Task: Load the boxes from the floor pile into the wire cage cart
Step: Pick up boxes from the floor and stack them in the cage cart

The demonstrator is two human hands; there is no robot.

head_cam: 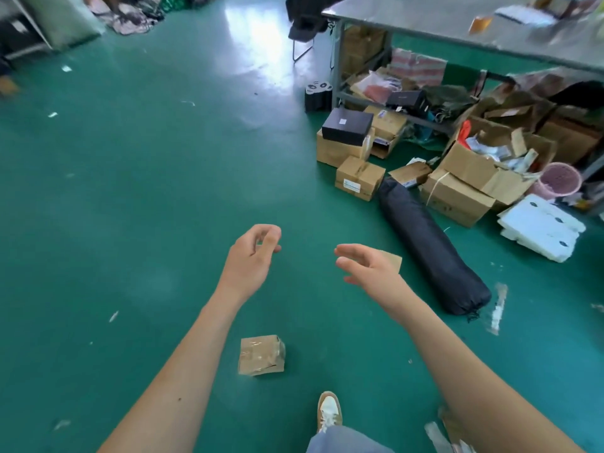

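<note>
Head view: left hand (251, 256) loosely curled and empty, right hand (366, 266) relaxed and empty, both above the floor (130, 191). A taped box (261, 354) lies between the forearms; the pile (359, 152) sits by the table (457, 24).

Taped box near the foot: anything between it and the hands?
Nothing visible. The taped box sits alone on the floor; left hand and right hand hover empty beyond it. The cart is out of view.
</note>
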